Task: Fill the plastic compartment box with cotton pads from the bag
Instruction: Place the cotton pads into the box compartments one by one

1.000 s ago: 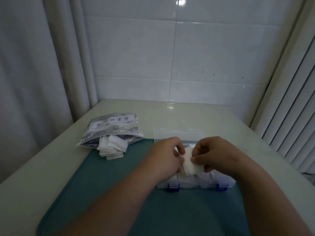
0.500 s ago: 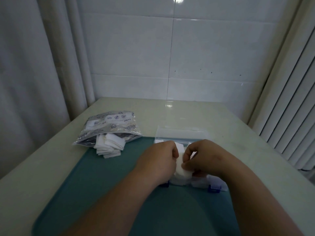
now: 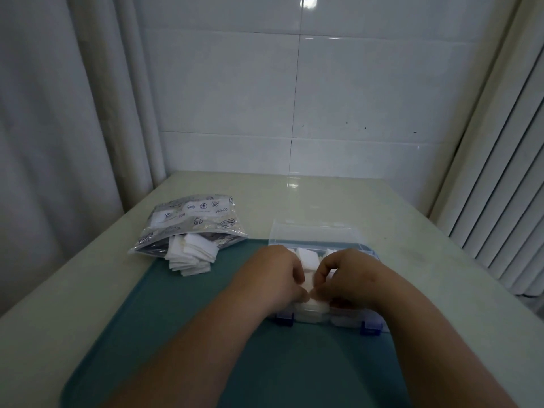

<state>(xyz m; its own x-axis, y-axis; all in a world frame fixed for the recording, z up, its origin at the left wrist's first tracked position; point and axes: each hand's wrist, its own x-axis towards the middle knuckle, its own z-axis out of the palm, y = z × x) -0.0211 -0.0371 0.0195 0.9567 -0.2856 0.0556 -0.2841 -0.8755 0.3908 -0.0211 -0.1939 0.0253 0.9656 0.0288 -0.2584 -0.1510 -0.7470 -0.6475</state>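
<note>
My fingertips [image 3: 321, 268] are curled inward and downward, narrow, and close on a white cotton pad [image 3: 313, 306]. Both thumbs meet just above it, nearly touching each other. My left hand [image 3: 273, 278] holds the pad's left edge and my right hand [image 3: 353, 275] its right edge. How much of the pad lies under my fingers I cannot tell.

The pad sits at the front row of the plastic compartment box [image 3: 344, 319], about midway along it, and is partly down in the compartment. Both hands cover most of the box's middle. Behind my knuckles, more white pads [image 3: 307, 256] show in the rear compartments. The clear lid [image 3: 316, 232] is open and lies back on the far side. Two blue latches [image 3: 284, 320] hang on the near wall, one under each wrist.

The box stands on a teal mat [image 3: 191, 334], its lid reaching past the mat's far edge onto the pale table [image 3: 338, 198].

To the left, well apart from the box, the printed bag [image 3: 191, 219] lies flat, its mouth towards me. A loose stack of pads [image 3: 191, 256] spills from it onto the mat's corner.
</note>
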